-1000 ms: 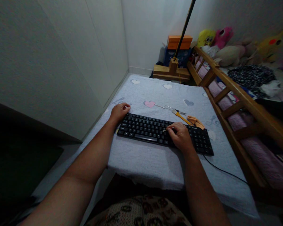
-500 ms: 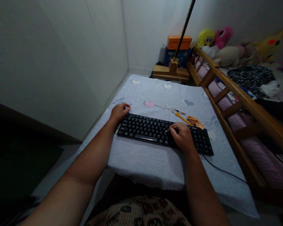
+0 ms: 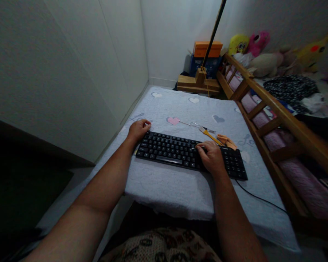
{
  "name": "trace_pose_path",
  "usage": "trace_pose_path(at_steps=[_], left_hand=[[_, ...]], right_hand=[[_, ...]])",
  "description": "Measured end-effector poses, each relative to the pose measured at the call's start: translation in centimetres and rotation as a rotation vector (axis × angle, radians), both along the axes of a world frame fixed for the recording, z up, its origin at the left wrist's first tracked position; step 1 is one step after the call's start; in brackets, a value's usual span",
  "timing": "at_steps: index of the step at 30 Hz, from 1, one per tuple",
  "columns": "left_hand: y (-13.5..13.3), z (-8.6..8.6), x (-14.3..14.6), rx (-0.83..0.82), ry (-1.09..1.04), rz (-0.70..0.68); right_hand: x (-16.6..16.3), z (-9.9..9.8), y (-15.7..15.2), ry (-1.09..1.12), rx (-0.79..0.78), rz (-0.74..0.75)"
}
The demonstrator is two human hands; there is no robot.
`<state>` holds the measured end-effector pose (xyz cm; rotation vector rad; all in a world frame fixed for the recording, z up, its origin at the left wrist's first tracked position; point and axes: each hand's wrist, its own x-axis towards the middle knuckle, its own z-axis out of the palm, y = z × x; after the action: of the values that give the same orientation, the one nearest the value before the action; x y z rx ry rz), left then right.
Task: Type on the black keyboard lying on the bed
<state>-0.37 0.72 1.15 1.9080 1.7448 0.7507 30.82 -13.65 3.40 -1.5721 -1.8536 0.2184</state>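
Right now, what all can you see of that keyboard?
The keyboard is black, apparently plastic, with pale-marked keys, a long, shiny space bar and a number pad at its right end. It lies keys up on the cloth, slightly aslant, its right end nearer the camera. A dark cord emerges at its near edge. The left hand seems to touch its far left corner; the right hand hides some keys, pinching a thin stick there.

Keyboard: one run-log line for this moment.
left hand: at left end of keyboard; right hand: pinching thin stick over keyboard; brush: beyond keyboard
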Motion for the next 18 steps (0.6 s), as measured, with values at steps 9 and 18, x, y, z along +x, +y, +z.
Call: trace_pose_path(at_steps=[9,18], left_hand=[[-0.09,-0.03,0.03,0.0,0.0,0.006],[-0.04,-0.07,0.01,0.003,-0.005,-0.001]], right_hand=[[-0.14,0.02,0.02,0.002,0.009,0.004],[-0.34,-0.09,0.2,-0.01,0.001,0.023]])
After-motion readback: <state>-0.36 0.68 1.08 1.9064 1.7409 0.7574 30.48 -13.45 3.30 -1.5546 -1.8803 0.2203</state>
